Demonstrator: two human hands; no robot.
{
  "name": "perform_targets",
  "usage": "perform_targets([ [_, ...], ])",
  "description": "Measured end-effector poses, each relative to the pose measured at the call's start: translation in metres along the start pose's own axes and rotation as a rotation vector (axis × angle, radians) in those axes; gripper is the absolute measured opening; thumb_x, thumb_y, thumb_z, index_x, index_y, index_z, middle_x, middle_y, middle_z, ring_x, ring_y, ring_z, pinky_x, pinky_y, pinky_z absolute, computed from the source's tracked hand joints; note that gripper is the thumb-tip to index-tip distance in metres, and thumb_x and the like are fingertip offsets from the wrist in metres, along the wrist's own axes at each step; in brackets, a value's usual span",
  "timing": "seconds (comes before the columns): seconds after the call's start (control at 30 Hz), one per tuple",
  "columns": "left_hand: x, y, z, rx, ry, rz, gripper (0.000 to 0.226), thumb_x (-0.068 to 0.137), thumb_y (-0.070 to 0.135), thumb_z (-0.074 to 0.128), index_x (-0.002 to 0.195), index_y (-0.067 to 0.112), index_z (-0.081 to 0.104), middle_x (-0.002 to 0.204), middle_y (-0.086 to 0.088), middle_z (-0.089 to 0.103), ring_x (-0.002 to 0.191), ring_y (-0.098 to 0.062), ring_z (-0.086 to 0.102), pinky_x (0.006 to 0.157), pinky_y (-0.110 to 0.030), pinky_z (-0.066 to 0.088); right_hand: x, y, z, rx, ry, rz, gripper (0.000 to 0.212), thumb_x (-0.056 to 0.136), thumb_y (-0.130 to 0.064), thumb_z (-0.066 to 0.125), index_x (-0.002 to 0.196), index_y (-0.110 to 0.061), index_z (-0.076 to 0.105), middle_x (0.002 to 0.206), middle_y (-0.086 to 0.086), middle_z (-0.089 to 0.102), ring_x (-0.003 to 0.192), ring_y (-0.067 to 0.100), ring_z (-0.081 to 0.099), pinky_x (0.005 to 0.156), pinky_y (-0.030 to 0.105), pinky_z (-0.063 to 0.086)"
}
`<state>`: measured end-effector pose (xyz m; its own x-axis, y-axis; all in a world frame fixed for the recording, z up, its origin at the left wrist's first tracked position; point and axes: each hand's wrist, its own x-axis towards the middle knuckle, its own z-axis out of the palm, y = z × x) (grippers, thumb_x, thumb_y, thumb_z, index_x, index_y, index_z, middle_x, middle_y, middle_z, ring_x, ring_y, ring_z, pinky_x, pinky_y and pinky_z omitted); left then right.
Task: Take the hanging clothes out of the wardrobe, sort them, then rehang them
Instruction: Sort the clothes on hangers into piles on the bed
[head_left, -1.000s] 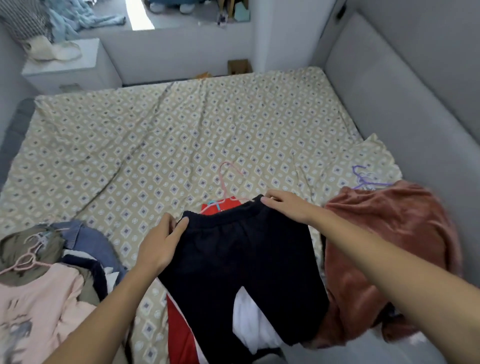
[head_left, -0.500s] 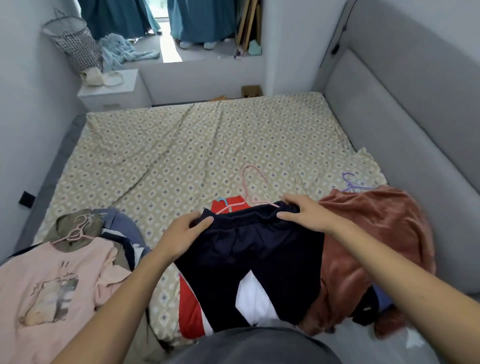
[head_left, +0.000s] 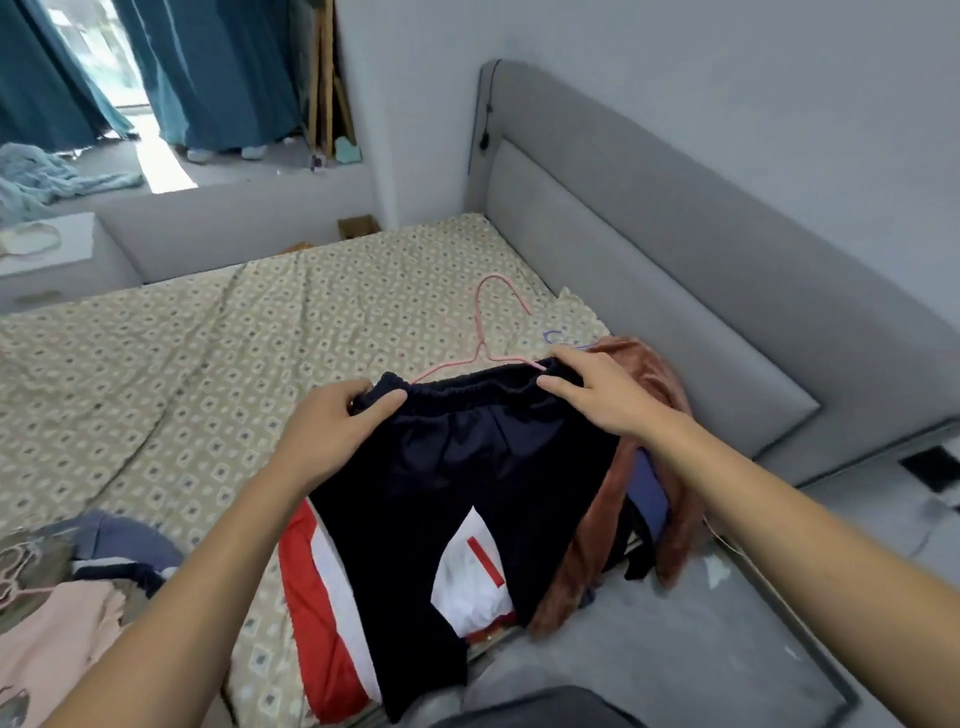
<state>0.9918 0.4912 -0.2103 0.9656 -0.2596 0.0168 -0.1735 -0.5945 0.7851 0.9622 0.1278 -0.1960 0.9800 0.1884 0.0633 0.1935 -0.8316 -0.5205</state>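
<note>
Lifted higher off the bed (head_left: 208, 364), dark navy trousers (head_left: 467, 467) hang gripped by both hands' fingers (head_left: 384, 402).

Soft, even daylight enters from the window gap (head_left: 88, 57) at upper left, which is blown out to white glare. Shadows are faint. Wide-angle distortion bends the frame edges, and the whole picture is slightly soft.

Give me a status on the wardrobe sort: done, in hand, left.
Done: clothes are out, lying in piles on the bed. In hand: both hands, left and right, hold the dark trousers at the waistband, on a pink hanger. Left: the rust garment and the left pile remain unhung.
</note>
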Motion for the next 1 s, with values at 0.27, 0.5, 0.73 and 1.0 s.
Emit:
perform_targets([
  [0.27,0.025,0.094,0.039,0.079,-0.071,0.198,0.062,0.092,0.065,0.065,0.063,0.015,0.042,0.053,0.008,0.043,0.052,-0.011,0.042,0.058,-0.039,0.032,-0.080,0.032,-0.078,-0.030,0.188,0.112,0.013,0.101,-0.052,0.056,0.095,-0.040,0.058,0.086,-0.016,0.066,0.082,0.007,0.059,0.075,0.039,0.045],
  [0.5,0.047,0.162,0.128,0.084,-0.184,0.298,0.064,0.088,0.071,0.061,0.065,0.015,0.043,0.054,0.007,0.041,0.051,-0.011,0.041,0.057,-0.039,0.033,-0.159,0.099,-0.136,0.004,0.322,0.283,0.020,0.100,-0.044,0.065,0.084,-0.036,0.057,0.077,-0.013,0.064,0.074,0.006,0.058,0.072,0.042,0.047],
  [0.73,0.070,0.242,0.234,0.063,-0.159,0.293,0.060,0.091,0.064,0.066,0.063,0.017,0.040,0.052,0.009,0.040,0.050,-0.010,0.040,0.057,-0.039,0.032,-0.199,0.203,-0.198,0.054,0.375,0.340,0.023,0.093,-0.057,0.060,0.090,-0.034,0.061,0.077,-0.007,0.066,0.077,0.021,0.062,0.078,0.047,0.052],
  [1.0,0.090,0.286,0.316,0.059,-0.076,0.216,0.057,0.093,0.060,0.067,0.063,0.021,0.038,0.052,0.009,0.041,0.052,-0.012,0.041,0.057,-0.041,0.033,-0.184,0.305,-0.245,0.141,0.370,0.292,0.025,0.099,-0.032,0.071,0.079,-0.027,0.056,0.067,0.000,0.056,0.066,0.019,0.051,0.065,0.041,0.040],
])
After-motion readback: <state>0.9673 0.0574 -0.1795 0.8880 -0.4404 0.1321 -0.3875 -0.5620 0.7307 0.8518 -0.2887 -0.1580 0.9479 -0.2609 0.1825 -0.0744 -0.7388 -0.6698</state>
